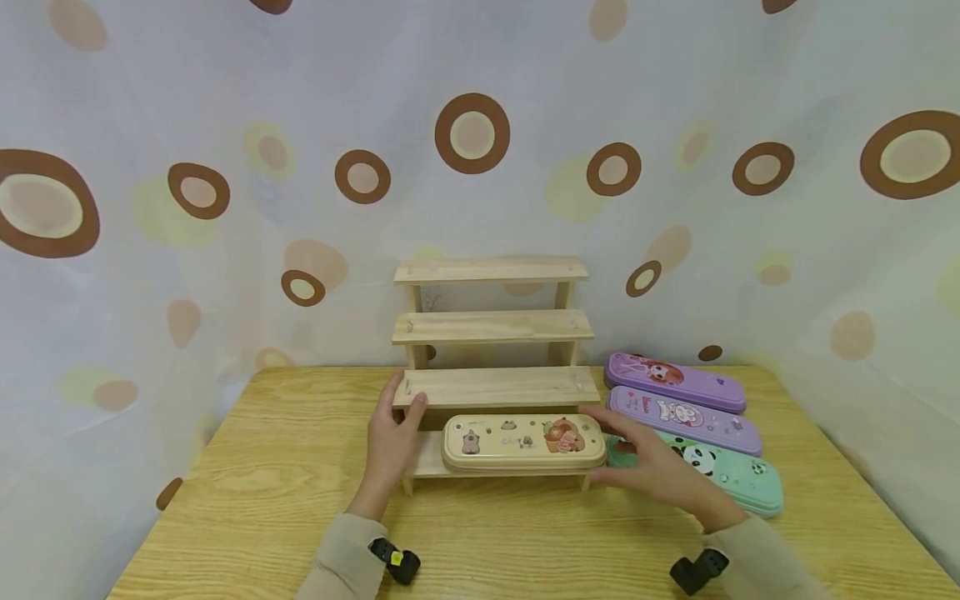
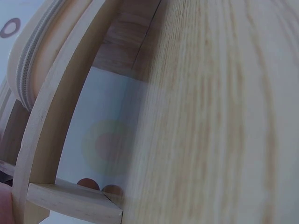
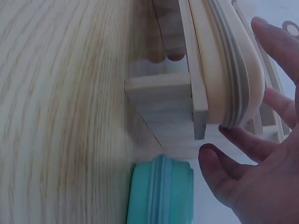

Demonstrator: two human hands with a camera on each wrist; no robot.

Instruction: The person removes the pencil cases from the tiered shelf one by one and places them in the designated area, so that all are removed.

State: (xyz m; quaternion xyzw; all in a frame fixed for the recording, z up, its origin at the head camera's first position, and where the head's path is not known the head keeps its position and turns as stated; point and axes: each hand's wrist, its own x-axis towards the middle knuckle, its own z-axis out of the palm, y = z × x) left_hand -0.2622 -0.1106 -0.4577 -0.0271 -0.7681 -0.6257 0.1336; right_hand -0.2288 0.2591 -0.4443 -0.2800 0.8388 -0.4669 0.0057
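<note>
A cream zippered pencil case (image 1: 491, 450) with cartoon prints lies on the lowest step of a wooden tiered rack (image 1: 487, 386), its left end short of the step's left end. My left hand (image 1: 393, 442) grips the left end of the step above, thumb on top and fingers down the side. Around the right end of the cream case, my right hand (image 1: 652, 462) has its fingers spread. In the right wrist view, one fingertip (image 3: 229, 132) is right at the rounded end of the case, with the thumb apart from it.
To the right, a purple pencil case (image 1: 675, 382), a lilac one (image 1: 686, 419) and a mint-green one with a panda (image 1: 738, 479) lie in a row on the wooden table (image 1: 300, 467). A dotted curtain (image 1: 225, 275) hangs behind the rack and along both sides.
</note>
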